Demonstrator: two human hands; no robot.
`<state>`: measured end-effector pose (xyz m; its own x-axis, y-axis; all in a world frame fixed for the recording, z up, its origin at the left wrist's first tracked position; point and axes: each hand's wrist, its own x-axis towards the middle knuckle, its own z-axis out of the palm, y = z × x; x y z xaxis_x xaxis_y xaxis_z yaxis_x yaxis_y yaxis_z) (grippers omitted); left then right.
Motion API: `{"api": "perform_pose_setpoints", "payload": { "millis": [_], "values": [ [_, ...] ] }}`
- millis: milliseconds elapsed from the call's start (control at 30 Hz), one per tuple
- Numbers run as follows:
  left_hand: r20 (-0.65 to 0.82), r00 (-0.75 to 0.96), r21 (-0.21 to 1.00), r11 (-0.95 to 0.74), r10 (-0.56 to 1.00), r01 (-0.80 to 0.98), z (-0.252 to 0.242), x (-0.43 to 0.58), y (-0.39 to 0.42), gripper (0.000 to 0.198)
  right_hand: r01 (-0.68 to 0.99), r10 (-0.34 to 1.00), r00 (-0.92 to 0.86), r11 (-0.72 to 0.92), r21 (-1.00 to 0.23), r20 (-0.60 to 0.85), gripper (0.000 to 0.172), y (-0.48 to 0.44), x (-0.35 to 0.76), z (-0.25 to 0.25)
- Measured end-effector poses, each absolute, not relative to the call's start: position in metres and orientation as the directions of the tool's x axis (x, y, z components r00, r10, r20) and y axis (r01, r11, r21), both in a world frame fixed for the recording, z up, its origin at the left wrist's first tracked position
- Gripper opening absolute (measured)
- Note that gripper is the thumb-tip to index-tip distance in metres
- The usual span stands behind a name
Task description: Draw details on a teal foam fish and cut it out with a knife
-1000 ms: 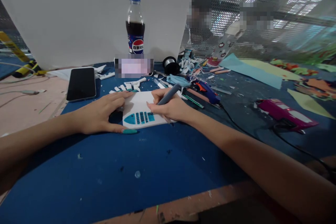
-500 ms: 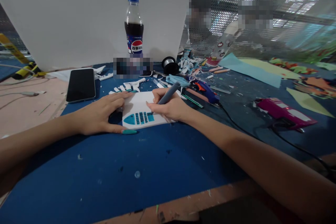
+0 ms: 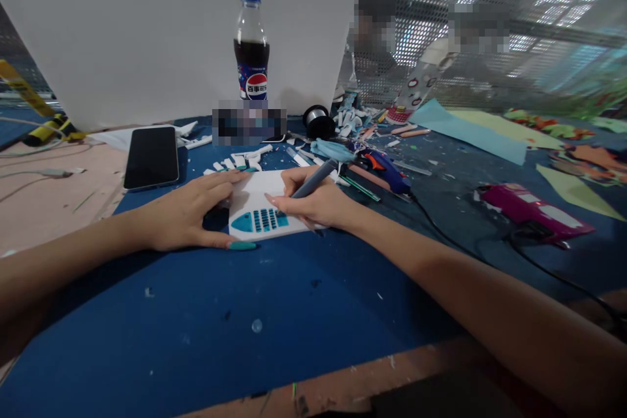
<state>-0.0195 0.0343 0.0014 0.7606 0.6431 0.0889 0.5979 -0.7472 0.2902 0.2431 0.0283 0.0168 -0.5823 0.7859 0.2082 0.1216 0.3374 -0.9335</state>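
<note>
While the right hand (image 3: 316, 202) clamps a grey pen (image 3: 316, 179) in its fingers, left hand (image 3: 191, 212) lies spread, thumb apart, at left edge of white card (image 3: 257, 191). Card under right fingers, right side hidden; blue fish shape (image 3: 264, 219) just left of them. Beyond fingertips: bottle (image 3: 251, 46), Pepsi label (image 3: 253, 81), "百事可" legible; base pixelated.
</note>
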Motion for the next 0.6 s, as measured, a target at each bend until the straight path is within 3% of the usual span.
{"api": "perform_pose_setpoints", "payload": {
  "millis": [600],
  "values": [
    [0.118,0.777,0.310,-0.767,0.618,0.563,0.0013,-0.0198,0.0353,0.053,0.218,0.815,-0.523,0.413,-0.884,0.251,0.041,0.0327,0.2446,0.0123]
  ]
}}
